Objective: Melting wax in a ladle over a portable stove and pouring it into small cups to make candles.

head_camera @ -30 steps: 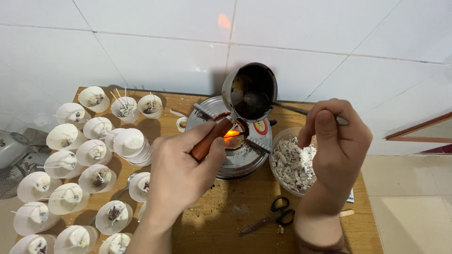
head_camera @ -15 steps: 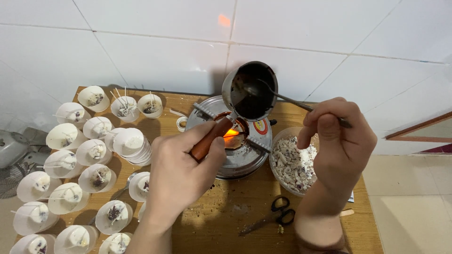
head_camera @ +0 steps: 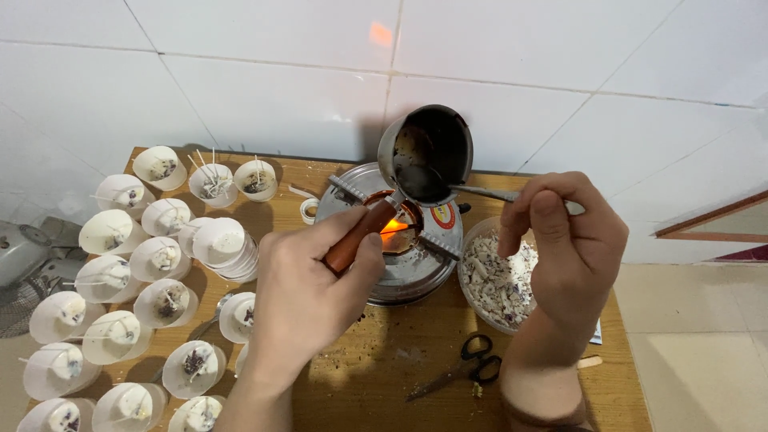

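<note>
Left hand: fingers wrapped tight around the wooden handle of a small metal pot. The pot is tilted toward the viewer, mouth open to the camera, dark inside, and is held above the stove.

Right hand: fingers pinched on the end of a spoon. The spoon's bowl sits inside the pot, at its near rim.

The stove is round and metal, at the centre of the wooden surface, with an orange flame showing in its middle below the pot.

Just right of the stove, under the right hand, stands a clear bowl of white flakes with purple bits. Scissors lie near the bowl, on the near side.

The left part of the surface holds many white cups, most with a pale filling, dark specks and a thin stick. A stack of cups stands just left of the stove.
</note>
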